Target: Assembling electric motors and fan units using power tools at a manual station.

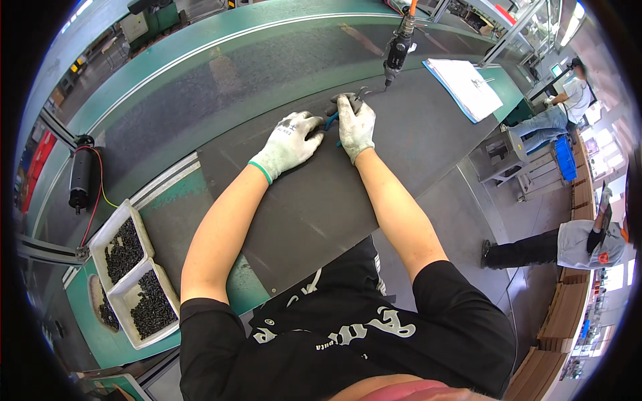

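Observation:
My right hand [356,127], in a white work glove with grey-coated fingertips, is closed round a pair of pliers with teal handles [331,120]. The dark metal jaws [363,92] poke out past the fingers on the far side; whether they grip anything is too small to tell. Just left of it, my left hand [291,142] wears a matching glove with a green cuff. Its fingers are bent, the thumb stands apart from them, and nothing shows between. Those fingertips are close to a teal handle; contact is unclear. Both hands rest low over a dark mat [287,220].
A black power screwdriver [398,50] hangs just beyond my right hand. Papers on a blue clipboard [465,87] lie at far right. White bins [144,264] of small black parts stand at left. A conveyor belt [221,80] runs behind the mat. Two people are at right.

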Action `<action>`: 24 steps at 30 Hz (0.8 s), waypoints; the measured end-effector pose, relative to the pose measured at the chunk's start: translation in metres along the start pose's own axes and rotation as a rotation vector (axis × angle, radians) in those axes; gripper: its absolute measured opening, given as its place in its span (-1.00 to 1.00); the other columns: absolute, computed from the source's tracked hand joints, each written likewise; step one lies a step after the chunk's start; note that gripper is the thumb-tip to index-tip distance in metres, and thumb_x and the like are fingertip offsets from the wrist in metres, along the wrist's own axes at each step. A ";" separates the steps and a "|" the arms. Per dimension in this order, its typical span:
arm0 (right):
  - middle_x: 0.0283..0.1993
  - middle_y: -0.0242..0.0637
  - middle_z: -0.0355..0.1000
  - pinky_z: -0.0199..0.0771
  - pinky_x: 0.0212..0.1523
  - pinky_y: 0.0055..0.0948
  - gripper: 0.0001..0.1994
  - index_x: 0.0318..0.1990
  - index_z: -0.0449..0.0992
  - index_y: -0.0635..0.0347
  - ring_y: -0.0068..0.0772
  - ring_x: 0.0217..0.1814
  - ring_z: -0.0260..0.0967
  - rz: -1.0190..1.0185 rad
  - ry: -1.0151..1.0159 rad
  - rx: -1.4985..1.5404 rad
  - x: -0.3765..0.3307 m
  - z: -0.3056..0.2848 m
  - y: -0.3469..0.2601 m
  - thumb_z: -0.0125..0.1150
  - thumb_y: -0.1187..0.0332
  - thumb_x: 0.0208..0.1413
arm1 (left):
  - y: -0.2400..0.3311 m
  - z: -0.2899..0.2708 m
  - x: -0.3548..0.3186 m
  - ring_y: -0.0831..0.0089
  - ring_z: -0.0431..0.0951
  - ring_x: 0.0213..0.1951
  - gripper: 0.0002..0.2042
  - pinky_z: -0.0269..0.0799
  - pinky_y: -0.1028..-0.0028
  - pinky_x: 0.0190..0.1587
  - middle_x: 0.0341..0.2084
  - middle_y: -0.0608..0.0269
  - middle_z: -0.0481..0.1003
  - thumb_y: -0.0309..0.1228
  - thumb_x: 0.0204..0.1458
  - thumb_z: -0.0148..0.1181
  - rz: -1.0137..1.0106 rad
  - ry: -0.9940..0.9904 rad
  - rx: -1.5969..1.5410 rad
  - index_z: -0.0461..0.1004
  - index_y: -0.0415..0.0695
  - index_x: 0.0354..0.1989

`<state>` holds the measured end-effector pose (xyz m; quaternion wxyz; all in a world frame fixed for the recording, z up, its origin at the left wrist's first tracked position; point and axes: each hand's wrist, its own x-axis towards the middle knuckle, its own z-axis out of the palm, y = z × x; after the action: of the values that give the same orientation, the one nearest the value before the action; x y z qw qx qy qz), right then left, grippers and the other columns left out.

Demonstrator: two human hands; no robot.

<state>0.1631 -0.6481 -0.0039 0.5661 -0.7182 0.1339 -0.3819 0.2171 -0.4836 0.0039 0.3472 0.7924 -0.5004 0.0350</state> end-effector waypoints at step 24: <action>-0.56 -0.26 0.49 0.41 -0.39 -0.37 -0.72 -0.38 0.60 0.31 -0.45 -0.52 0.39 0.043 -0.043 -0.104 0.002 -0.003 0.000 0.17 0.24 0.19 | 0.003 0.002 -0.003 0.04 0.45 0.00 -0.73 0.37 0.19 0.10 -0.12 0.03 0.49 -0.32 0.10 0.12 0.035 -0.014 0.054 0.55 -0.15 -0.08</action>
<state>0.1622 -0.6515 -0.0026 0.5390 -0.7515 0.1566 -0.3466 0.2130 -0.4831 0.0029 0.3215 0.7927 -0.5156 0.0490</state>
